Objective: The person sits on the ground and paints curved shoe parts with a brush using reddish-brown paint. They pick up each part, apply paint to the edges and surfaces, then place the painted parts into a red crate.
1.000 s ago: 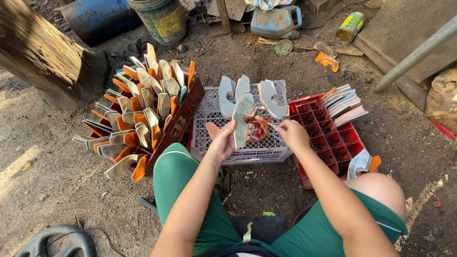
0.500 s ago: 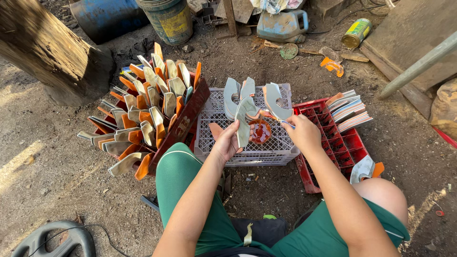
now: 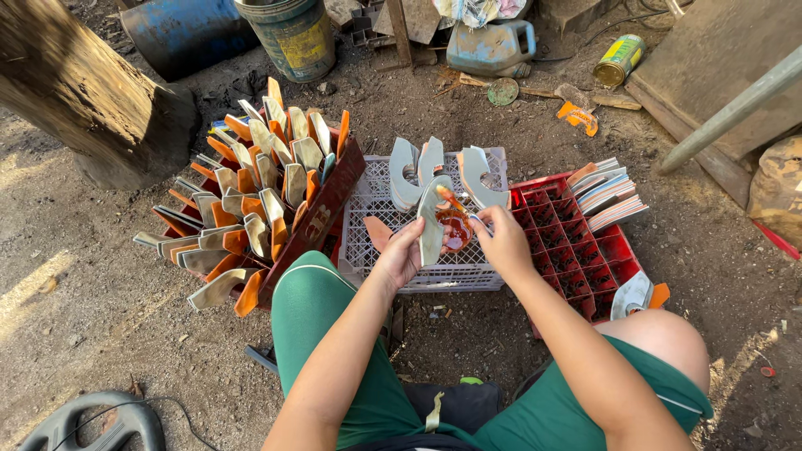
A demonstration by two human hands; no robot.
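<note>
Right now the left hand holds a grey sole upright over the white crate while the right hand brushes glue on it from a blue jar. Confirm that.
Not quite. In the head view the jar is red-orange, not blue. The rest stands: left hand holds the grey sole upright over the white crate, right hand works the brush.

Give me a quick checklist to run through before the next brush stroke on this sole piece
1. Left hand grips the grey sole piece upright: ok.
2. Right hand holds the brush against the piece: ok.
3. Small glue pot sits below the brush on the white crate: ok.
4. Glue left in the pot: cannot tell.
5. Free slots in the red crate: ok.
</note>
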